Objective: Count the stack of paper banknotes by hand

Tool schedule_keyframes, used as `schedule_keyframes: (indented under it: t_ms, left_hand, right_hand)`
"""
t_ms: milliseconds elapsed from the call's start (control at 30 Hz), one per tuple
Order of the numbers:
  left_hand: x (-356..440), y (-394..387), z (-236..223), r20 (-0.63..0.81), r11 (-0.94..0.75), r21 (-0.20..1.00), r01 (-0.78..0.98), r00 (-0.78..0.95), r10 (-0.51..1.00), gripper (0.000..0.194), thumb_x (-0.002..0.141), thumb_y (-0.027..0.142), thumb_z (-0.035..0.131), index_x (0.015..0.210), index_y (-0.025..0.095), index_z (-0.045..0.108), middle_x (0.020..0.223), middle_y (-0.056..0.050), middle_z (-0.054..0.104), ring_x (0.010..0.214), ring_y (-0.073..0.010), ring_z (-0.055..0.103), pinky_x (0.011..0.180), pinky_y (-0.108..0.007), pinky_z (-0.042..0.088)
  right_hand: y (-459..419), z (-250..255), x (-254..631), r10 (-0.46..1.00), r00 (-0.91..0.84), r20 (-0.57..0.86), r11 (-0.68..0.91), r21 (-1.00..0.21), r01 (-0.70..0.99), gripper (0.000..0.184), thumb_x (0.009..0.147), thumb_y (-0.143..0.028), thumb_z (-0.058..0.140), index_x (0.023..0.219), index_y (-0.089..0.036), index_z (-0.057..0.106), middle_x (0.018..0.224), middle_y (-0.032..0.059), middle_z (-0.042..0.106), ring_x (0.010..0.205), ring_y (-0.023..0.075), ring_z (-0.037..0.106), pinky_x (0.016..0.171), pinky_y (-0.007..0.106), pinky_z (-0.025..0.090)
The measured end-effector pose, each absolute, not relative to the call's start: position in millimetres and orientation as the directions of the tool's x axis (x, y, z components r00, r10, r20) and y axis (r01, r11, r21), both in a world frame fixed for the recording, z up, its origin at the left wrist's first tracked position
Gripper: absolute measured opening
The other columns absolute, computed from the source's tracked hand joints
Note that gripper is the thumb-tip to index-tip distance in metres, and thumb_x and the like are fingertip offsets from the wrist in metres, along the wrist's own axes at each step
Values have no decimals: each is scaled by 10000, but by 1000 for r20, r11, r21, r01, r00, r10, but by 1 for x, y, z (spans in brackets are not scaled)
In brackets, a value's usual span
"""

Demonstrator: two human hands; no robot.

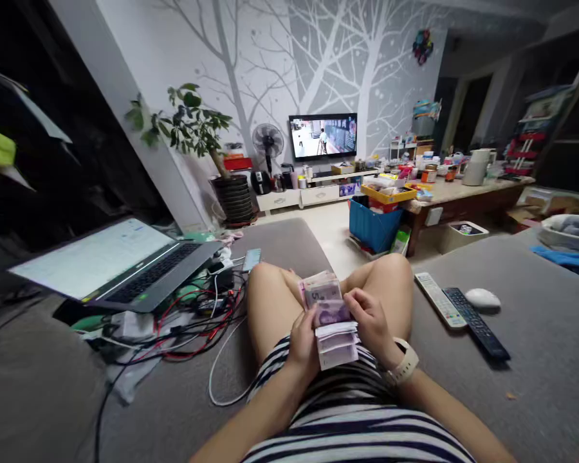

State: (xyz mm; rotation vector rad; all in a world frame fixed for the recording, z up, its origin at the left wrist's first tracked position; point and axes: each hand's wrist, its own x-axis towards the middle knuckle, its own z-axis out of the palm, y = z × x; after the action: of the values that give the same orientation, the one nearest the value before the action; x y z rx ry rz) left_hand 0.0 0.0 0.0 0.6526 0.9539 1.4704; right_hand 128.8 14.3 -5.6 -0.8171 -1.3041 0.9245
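A stack of purple and pink banknotes [329, 315] is held over my lap, above my crossed legs. My left hand [303, 342] grips the stack from the left side, fingers closed round its lower half. My right hand [370, 319], with a pale watch on the wrist, pinches the notes from the right, fingers curled over the top sheets. The upper notes fan away from me.
I sit on a grey sofa [535, 360]. An open laptop [120, 260] and tangled cables [197, 321] lie to my left. Two remotes [458, 308] and a white mouse [482, 298] lie to my right. A low table [463, 193], blue bin [374, 225] and TV [323, 136] stand ahead.
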Motion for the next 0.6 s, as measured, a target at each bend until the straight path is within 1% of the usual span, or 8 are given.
schedule_keyframes:
  t_ms: [100,167,233,333,433,533,600]
  left_hand:
    - [0,2,0,-129,34,836,-547,-136,982,261,580,377,772,629,145,662,536,-1,661,532,-160,605,534,-260,450]
    - [0,3,0,-132,37,817,-575,-124,983,282,575,363,780,706,128,695,602,-32,701,636,-214,667,617,-300,498]
    - [0,3,1,-140,49,801,-597,-108,984,307,581,355,784,764,121,709,636,-46,718,709,-249,695,691,-336,521]
    - [-1,3,1,-151,67,805,-590,-94,984,333,610,339,776,852,117,720,681,-52,736,735,-253,707,735,-345,529]
    - [-2,3,1,-138,82,801,-593,-49,989,379,633,315,765,938,95,713,789,-94,762,763,-258,716,747,-343,531]
    - [-3,2,-1,-129,110,789,-605,12,992,399,629,297,771,965,96,696,812,-108,765,751,-266,720,746,-359,535]
    - [-3,1,-1,-141,130,792,-596,28,990,387,620,283,774,953,105,690,785,-97,763,712,-263,718,733,-368,538]
  right_hand:
    - [14,-8,128,907,-6,421,418,-902,-110,431,913,-505,529,622,-188,505,545,-35,456,524,111,385,506,249,293]
    - [14,-10,128,910,-39,412,404,-906,-128,447,929,-513,495,624,-188,522,538,-20,506,516,117,415,510,253,310]
    - [16,-12,127,916,-62,396,384,-911,-151,441,931,-517,489,642,-188,540,544,-6,554,520,125,457,528,258,337]
    - [20,-14,127,931,-22,365,358,-921,-154,364,861,-498,613,682,-188,544,567,-25,542,539,125,469,545,255,353]
    - [24,-17,127,940,42,338,340,-931,-132,332,781,-460,715,712,-188,538,610,-42,509,563,118,447,542,244,344]
    - [27,-18,128,944,79,321,329,-935,-131,332,750,-445,739,731,-191,526,636,-46,499,582,119,447,553,243,349]
    - [28,-18,128,946,77,316,324,-936,-139,327,764,-449,718,732,-193,518,637,-47,488,584,120,441,557,245,349]
